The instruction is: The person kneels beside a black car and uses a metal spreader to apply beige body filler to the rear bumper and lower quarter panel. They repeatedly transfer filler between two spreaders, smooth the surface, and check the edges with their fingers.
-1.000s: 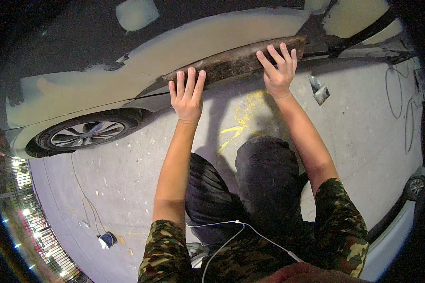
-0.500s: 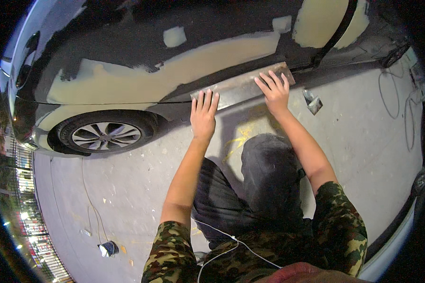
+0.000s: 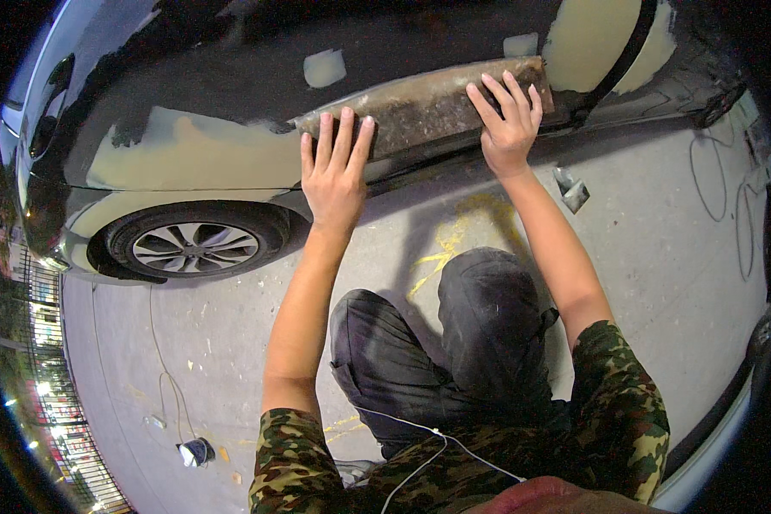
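Observation:
A long, thin flat board [image 3: 428,116], brown and scuffed with pale specks, lies along the lower side of a dark car [image 3: 403,38]. My left hand [image 3: 334,180] holds its left end, fingers stretched over its face. At the right end my right hand [image 3: 511,133] holds it in the same manner, fingers spread upward. Both thumbs are hard to see. Beige filler [image 3: 180,154] coats the panel to the left of the board, and the board covers part of the panel behind it. Above it are two small pale patches, one a whitish square [image 3: 325,68].
The car's front wheel [image 3: 195,247] is at the left. A crumpled grey piece [image 3: 571,189] lies on the concrete floor [image 3: 651,257] right of my knees. Cables [image 3: 708,176] loop at the far right. A small can [image 3: 196,451] stands at the lower left.
Both hands have moved the board upward along the car's side, the left hand also leftward. The board now covers filler that showed before, and its face appears darker and browner.

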Tool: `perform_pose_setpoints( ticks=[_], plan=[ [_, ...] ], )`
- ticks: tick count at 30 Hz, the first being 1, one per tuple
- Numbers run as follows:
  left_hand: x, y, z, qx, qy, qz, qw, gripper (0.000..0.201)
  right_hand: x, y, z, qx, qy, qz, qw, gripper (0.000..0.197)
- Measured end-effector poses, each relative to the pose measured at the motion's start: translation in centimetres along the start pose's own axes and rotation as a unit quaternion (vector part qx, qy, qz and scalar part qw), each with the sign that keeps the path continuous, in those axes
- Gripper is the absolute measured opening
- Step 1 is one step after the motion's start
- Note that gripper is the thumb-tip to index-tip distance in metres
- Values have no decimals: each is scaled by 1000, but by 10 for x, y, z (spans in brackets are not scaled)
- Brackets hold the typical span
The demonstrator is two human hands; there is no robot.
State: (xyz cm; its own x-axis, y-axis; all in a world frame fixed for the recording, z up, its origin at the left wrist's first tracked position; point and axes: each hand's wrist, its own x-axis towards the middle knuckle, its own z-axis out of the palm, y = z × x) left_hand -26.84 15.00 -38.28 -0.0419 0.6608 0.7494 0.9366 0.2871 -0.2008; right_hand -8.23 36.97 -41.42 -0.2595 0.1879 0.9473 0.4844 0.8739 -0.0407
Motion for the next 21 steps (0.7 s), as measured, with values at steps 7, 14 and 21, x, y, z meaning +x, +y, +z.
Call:
perform_pose_setpoints(
  ticks=[7,14,21],
  plan=[
    [-20,-13,41,-6,27,-9,1000,48,-19,-3,32,10,18,5,1000,55],
    [-65,-10,81,-1,23,-9,1000,44,-67,-1,52,14,5,2,1000,54],
    [-102,-9,106,2,3,-5,1000,44,-110,-3,65,31,-22,12,999,53]
  ],
)
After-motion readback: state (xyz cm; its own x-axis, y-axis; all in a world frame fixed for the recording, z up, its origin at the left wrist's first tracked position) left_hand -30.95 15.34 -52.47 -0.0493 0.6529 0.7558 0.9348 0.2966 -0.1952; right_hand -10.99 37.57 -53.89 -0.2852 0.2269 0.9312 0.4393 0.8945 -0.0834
